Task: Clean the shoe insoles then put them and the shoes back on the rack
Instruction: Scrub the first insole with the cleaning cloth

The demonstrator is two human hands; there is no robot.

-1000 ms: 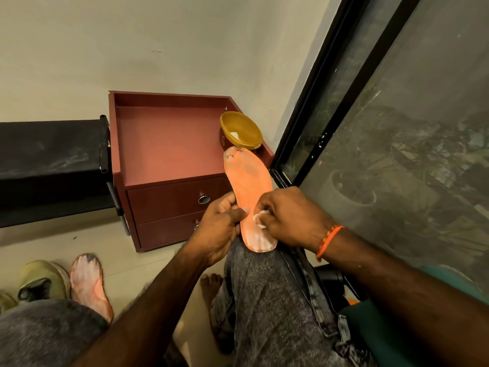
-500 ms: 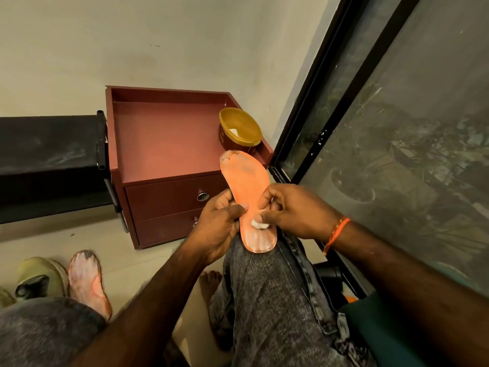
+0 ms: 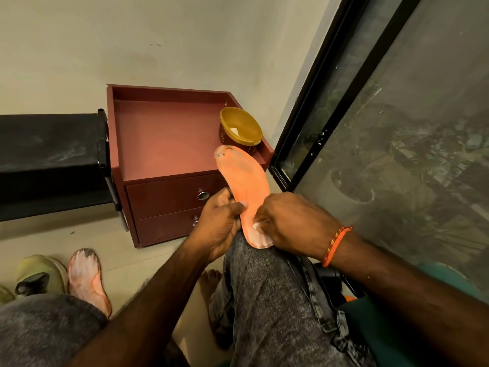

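Mid-clean, first insole (image 3: 244, 192) propped on knee. Left hand (image 3: 218, 221) pinches its edge; right hand (image 3: 291, 221) presses white wad (image 3: 256, 225) at heel. Next: wipe toward dirty toe. Second insole (image 3: 86, 279) on floor.

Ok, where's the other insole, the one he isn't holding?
The other insole lies on the floor at lower left of the head view, beside the olive shoe, left of the cabinet.

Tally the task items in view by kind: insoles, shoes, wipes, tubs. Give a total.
Orange insoles: 2, one held on the knee, one on the floor
Olive shoes: 1
White wipes: 1, pinched in the right hand
Yellow tubs: 1
Total: 5
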